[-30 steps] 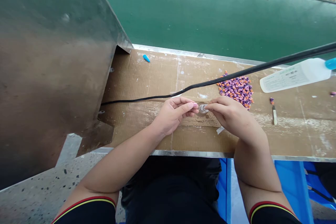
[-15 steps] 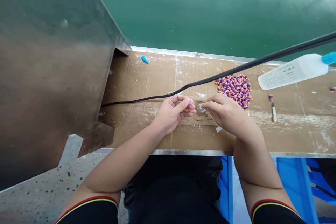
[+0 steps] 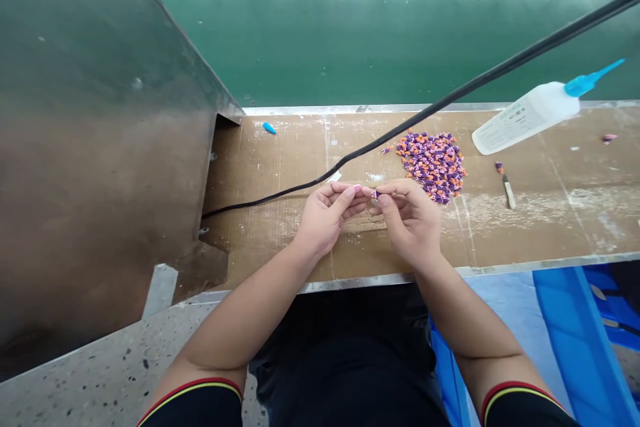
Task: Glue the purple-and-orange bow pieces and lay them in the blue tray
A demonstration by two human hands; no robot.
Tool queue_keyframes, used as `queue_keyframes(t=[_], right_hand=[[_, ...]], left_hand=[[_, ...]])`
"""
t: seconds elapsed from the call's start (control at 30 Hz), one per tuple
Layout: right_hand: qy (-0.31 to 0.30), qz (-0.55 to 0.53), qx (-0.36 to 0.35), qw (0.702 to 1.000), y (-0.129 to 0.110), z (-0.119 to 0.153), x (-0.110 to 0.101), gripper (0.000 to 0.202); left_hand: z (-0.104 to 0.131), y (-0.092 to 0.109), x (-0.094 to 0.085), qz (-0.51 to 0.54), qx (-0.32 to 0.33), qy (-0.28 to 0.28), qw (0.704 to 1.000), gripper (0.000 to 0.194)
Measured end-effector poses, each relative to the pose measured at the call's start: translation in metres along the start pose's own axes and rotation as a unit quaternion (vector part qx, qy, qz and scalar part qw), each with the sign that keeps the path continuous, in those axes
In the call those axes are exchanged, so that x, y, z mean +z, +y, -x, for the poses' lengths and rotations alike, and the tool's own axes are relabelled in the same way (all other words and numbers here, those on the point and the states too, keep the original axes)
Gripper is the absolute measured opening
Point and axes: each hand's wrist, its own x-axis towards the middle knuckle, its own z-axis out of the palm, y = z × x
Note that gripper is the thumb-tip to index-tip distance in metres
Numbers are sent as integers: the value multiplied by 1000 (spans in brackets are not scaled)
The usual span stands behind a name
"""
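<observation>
Between the thumb and fingers of my left hand [image 3: 325, 217] is a small pink piece [image 3: 357, 188]. My right hand [image 3: 413, 220] pinches a small purple piece [image 3: 376, 194] close beside it, and the fingertips of both hands nearly meet. What exactly these pieces are is too small to tell. Just behind my right hand lies a pile of small purple, pink and orange pieces [image 3: 433, 163]. The small clear dish seen earlier is hidden behind my right fingers.
A black cable [image 3: 350, 157] crosses above the cardboard-covered bench [image 3: 285, 167]. To the right stand a tilted white bottle [image 3: 525, 120] with a blue nozzle and a short brush-like tool [image 3: 509, 192]. A blue cap [image 3: 269, 128] lies at the back left, near a metal panel [image 3: 110, 147].
My right hand has left the clear dish and turned, bringing a purple piece up to the pink piece in my left hand. The camera view has shifted a little.
</observation>
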Motion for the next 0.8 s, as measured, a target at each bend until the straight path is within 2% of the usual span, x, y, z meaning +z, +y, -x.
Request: queue_keyframes(t=[0.1, 0.23, 0.3, 0.5, 0.67, 0.8], right_hand=[[38, -28, 16, 999, -5, 9, 12, 13], [72, -15, 17, 997, -5, 20, 25, 14], [88, 2, 0, 996, -3, 24, 28, 14], [114, 7, -45, 992, 5, 32, 30, 11], [183, 28, -161, 970, 13, 31, 30, 22], [227, 63, -162, 958, 19, 32, 31, 21]], left_hand=[[2, -1, 3, -22, 35, 9, 999, 48], [4, -3, 1, -102, 70, 19, 992, 41], [3, -3, 0, -109, 59, 15, 992, 38], [3, -1, 2, -13, 3, -44, 999, 37], [3, 1, 7, 15, -25, -25, 999, 35], [4, 0, 5, 13, -17, -30, 999, 32]])
